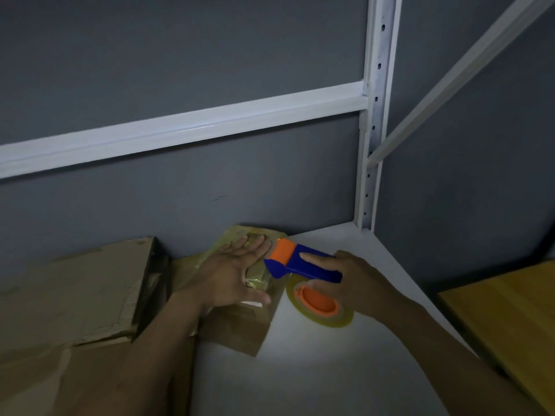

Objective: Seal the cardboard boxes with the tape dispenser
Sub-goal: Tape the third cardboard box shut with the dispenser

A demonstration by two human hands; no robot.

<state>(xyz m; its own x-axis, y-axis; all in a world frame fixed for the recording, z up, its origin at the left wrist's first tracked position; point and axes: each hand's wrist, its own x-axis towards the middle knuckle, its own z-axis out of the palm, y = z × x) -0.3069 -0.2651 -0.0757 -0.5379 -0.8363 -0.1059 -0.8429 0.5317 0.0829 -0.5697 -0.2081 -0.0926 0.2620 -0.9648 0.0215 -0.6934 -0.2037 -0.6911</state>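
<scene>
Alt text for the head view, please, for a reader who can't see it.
The left hand presses flat on a small taped box while the right hand holds a blue-and-orange tape dispenser at the box's right edge. The box sits on a white shelf, with larger boxes to its left.

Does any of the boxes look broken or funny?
Yes. The big cardboard box on the left looks battered: its top is torn and peeled, with ragged edges. The small box under the left hand wears wrinkled, bunched-up tape.
</scene>
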